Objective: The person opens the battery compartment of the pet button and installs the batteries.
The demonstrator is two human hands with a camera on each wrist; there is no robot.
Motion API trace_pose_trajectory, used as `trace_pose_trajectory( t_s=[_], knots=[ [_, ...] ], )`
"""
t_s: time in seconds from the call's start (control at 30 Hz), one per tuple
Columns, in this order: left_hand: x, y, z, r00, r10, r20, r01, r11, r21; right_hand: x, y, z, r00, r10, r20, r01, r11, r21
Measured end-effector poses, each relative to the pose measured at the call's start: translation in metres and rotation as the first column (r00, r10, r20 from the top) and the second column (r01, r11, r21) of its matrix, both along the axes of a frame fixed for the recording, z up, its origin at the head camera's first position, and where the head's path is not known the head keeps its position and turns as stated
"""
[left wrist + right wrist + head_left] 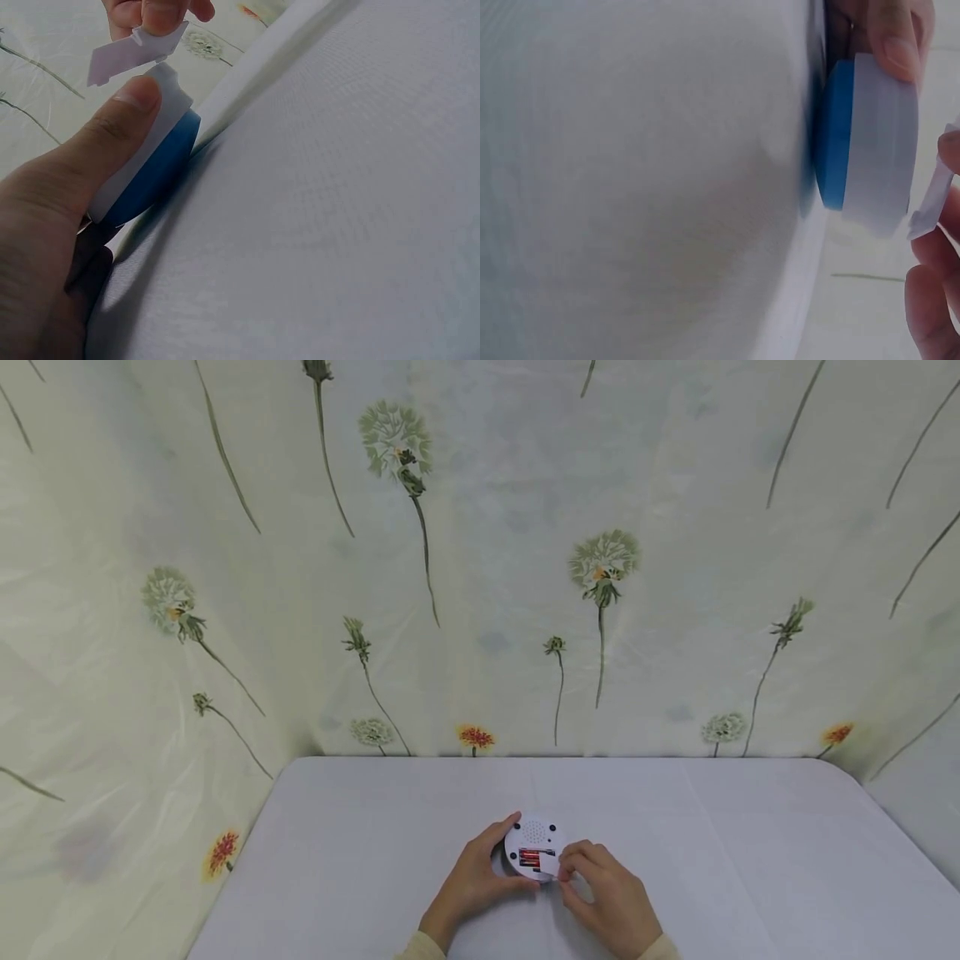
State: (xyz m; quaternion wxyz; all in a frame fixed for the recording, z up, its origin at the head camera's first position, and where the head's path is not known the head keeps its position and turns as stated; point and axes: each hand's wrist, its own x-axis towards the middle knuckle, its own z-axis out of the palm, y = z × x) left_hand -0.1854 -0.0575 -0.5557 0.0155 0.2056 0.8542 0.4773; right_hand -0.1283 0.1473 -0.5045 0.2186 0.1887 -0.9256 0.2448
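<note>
A round white device (535,832) with a blue lower part (161,169) lies with its underside up on the table, showing speaker holes and dark feet. Its battery compartment is uncovered, and red batteries (529,858) sit inside. My left hand (476,878) grips the device from the left, thumb on the near side of the rim. At the device's right edge, my right hand (609,893) pinches a thin white battery cover (127,56) between thumb and fingers. In the right wrist view the cover (932,201) is tilted beside the white casing (885,142), close to its edge.
A white cloth covers the table (375,810) under both hands. Behind it and at the sides hangs a pale curtain (495,568) printed with dandelions, meeting the table's back edge.
</note>
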Motion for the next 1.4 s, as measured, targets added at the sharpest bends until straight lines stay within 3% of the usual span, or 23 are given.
trace_pose_trajectory(
  t_s=[0.23,0.5,0.77,0.97,1.4],
  knots=[
    [0.000,0.000,-0.001,1.000,-0.003,-0.024,0.003,1.000,-0.007,-0.001,-0.004,-0.004,1.000,0.010,-0.018,-0.010,1.000,0.010],
    [-0.001,-0.001,0.000,0.999,-0.012,-0.040,0.012,1.000,-0.005,-0.003,-0.007,-0.004,1.000,-0.011,0.024,0.010,0.999,0.045],
    [-0.001,-0.001,0.000,0.996,-0.019,-0.088,0.019,1.000,-0.007,-0.008,-0.008,-0.007,0.993,0.055,-0.107,-0.051,0.998,0.039],
    [-0.002,-0.001,-0.003,0.991,-0.031,-0.129,0.032,0.999,0.009,-0.011,-0.009,-0.010,0.989,0.076,-0.127,-0.072,0.997,0.038],
    [-0.002,-0.001,-0.001,0.996,-0.018,-0.083,0.018,1.000,-0.007,-0.016,-0.009,-0.011,0.987,0.114,-0.115,-0.112,0.993,0.023]
  ],
)
